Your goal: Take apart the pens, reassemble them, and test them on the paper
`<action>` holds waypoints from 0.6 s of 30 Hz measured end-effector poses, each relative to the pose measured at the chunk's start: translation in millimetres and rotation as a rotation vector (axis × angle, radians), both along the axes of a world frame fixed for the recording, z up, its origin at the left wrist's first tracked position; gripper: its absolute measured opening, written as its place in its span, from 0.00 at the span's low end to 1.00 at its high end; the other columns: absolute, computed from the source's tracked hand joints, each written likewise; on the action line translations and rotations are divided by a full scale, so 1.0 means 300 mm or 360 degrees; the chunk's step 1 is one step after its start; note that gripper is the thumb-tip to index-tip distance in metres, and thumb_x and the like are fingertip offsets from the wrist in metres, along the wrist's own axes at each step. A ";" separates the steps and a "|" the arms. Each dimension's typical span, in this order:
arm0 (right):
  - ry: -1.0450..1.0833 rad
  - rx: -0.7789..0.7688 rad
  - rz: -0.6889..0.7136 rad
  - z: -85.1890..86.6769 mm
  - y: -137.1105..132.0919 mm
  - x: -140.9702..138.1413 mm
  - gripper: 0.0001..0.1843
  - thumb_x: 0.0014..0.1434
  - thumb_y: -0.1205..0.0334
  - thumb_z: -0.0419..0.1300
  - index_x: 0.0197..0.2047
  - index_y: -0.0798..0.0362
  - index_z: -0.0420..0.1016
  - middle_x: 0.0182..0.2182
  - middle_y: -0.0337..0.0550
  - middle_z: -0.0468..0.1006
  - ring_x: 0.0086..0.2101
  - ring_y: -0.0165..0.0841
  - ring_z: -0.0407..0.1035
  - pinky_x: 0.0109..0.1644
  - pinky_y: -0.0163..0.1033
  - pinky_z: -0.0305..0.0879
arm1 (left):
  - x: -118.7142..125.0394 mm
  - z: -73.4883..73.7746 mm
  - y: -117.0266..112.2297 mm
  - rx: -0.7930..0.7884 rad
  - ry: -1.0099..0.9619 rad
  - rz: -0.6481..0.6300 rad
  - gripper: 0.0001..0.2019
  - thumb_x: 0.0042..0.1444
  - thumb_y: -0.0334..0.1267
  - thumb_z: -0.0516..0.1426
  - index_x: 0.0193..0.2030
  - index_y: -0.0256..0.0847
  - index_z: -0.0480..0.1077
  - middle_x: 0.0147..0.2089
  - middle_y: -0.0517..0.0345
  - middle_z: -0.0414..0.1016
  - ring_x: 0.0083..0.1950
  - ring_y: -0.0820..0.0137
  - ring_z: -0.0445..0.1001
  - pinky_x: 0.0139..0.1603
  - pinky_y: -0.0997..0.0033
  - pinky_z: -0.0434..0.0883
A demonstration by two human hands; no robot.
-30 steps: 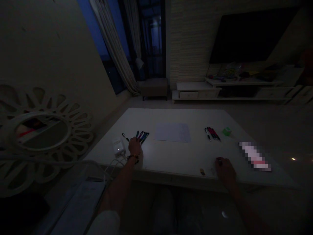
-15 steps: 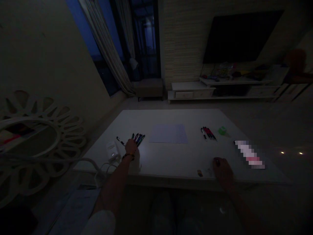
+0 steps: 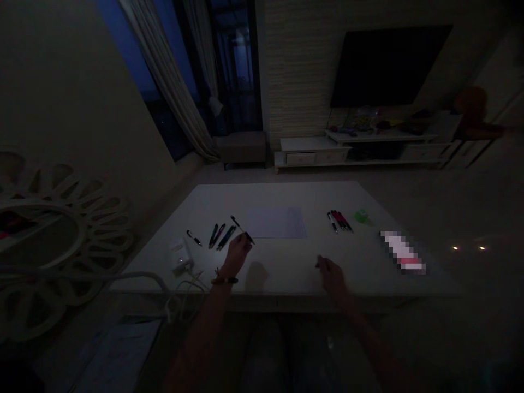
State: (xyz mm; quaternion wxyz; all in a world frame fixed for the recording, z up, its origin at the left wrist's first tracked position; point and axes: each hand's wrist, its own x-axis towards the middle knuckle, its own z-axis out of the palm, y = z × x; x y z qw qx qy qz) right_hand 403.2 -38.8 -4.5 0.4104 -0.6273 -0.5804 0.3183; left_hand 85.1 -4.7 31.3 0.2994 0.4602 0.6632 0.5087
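Note:
In the head view my left hand [image 3: 237, 254], with a beaded band at the wrist, is closed around a dark pen [image 3: 237, 222]. The pen is raised in front of the near left corner of a white sheet of paper [image 3: 276, 222]. Left of it lie several pens [image 3: 216, 236] and one black-and-white pen [image 3: 194, 238]. My right hand [image 3: 333, 278] is above the table's near side, its thumb and fingers pinched together; a small dark bit shows at the tips, too dim to name. Beyond it sits a group of black and red pens [image 3: 339, 221].
The white table [image 3: 282, 267] carries a white box-shaped device [image 3: 179, 255] with cables at left. A green object [image 3: 361, 215] and a phone-like slab with a blurred screen [image 3: 403, 252] lie at right. A round mirror frame [image 3: 88, 234] stands left. The room is dim.
My left hand has lifted a pen from the left group and moved right. My right hand has moved left; the small items beside it on the table no longer show. The view has shifted slightly.

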 end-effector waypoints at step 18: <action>0.0369 -0.0137 0.0526 0.074 0.018 -0.173 0.26 0.48 0.37 0.54 0.19 0.53 0.63 0.14 0.34 0.61 0.17 0.25 0.54 0.21 0.32 0.50 | 0.278 -0.058 -0.184 0.0318 0.1282 -0.0547 0.11 0.57 0.38 0.53 0.48 0.49 0.67 0.46 0.52 0.70 0.54 0.61 0.65 0.58 0.51 0.55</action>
